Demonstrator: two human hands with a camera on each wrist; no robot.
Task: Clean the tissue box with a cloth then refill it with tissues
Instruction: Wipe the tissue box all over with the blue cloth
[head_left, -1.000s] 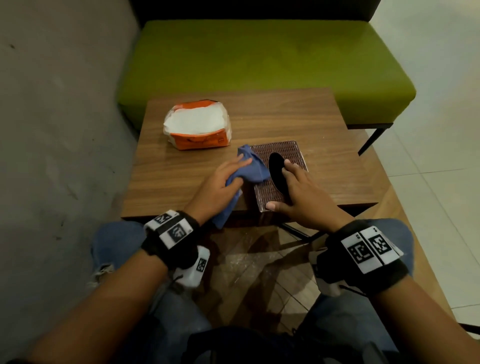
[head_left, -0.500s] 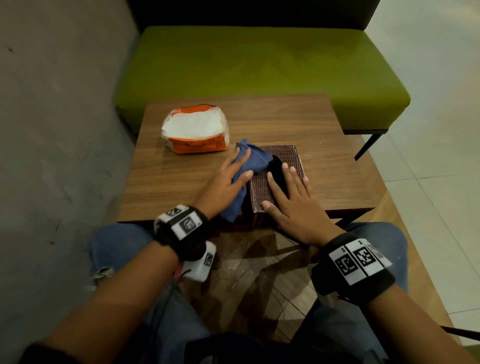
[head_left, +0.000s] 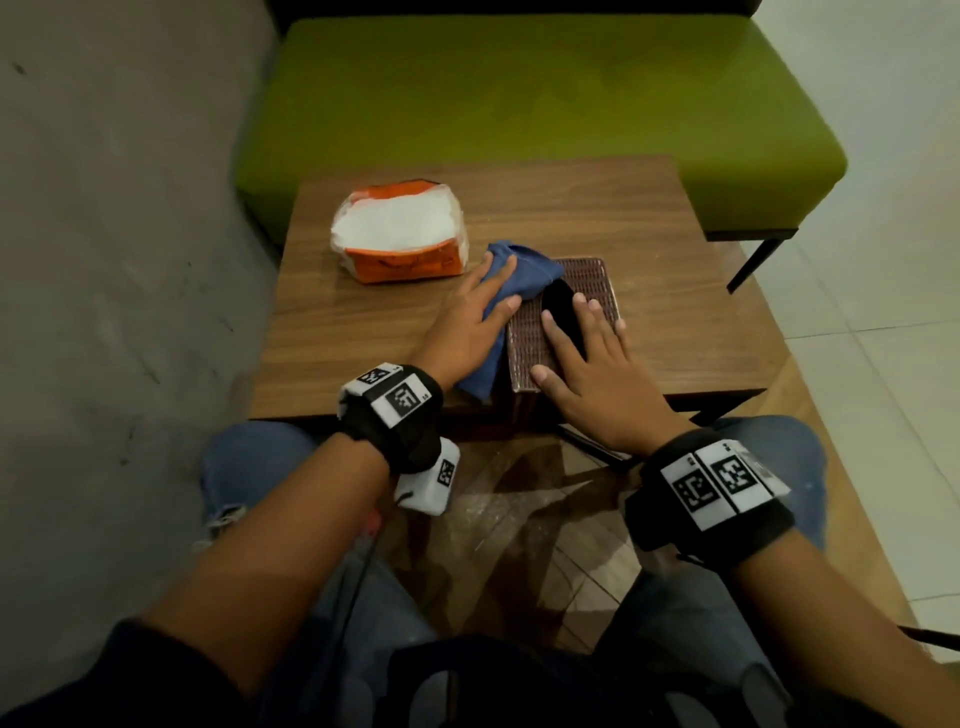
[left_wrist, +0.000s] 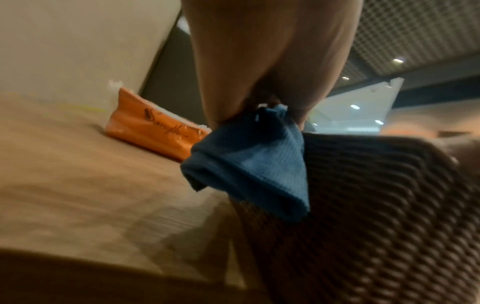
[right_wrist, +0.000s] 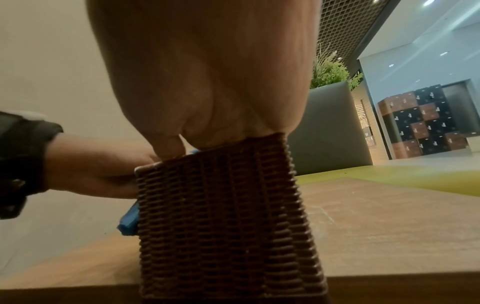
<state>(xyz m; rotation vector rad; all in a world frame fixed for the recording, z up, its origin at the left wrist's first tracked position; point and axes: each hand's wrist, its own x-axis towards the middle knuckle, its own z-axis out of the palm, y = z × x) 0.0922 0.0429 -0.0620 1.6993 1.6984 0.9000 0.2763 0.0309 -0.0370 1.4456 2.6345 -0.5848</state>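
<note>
A brown woven tissue box (head_left: 592, 283) (left_wrist: 376, 195) (right_wrist: 221, 216) stands at the near edge of the wooden table (head_left: 597, 208), its dark oval slot facing up. My right hand (head_left: 587, 364) lies flat on its top with straight fingers, partly covering the slot. My left hand (head_left: 470, 317) presses a blue cloth (head_left: 524, 270) (left_wrist: 249, 162) against the box's left side with fingers extended. The cloth's tail hangs down past the table edge. An orange pack of white tissues (head_left: 400, 236) (left_wrist: 153, 133) lies behind, at the table's left.
A green bench (head_left: 519, 88) stands behind the table, a grey wall (head_left: 114, 260) to the left. My knees in jeans sit under the near table edge. A potted plant (right_wrist: 330, 74) shows at the bench's end.
My left hand and the cloth have slid forward along the box's left side. My right hand went from gripping the near edge to lying flat on top.
</note>
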